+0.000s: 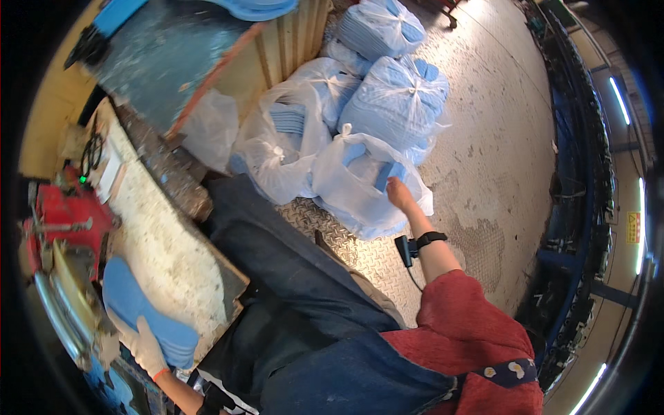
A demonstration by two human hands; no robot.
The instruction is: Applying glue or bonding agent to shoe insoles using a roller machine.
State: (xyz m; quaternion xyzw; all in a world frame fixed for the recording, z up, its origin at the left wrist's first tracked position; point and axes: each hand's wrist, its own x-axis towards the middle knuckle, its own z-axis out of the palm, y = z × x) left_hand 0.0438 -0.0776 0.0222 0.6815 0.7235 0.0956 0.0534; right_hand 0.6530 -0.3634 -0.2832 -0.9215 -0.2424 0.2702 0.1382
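Note:
My left hand (144,347), in a pale glove, is closed on the edge of a small stack of blue insoles (149,308). Its thumb lies over the top one, and the stack rests on the worn pale bench at the left. Reaching out over the floor, my bare right hand (396,194) is closed on a blue insole (389,174) at the mouth of an open white plastic bag (353,183). More blue pieces show through the bag's thin walls. Some of my right fingers are hidden.
Several knotted clear bags of blue insoles (395,97) are piled beyond the open bag. A red machine with metal rollers (69,221) stands at the far left. A blue-topped table (162,59) is at upper left. Dark racking (574,228) runs along the right.

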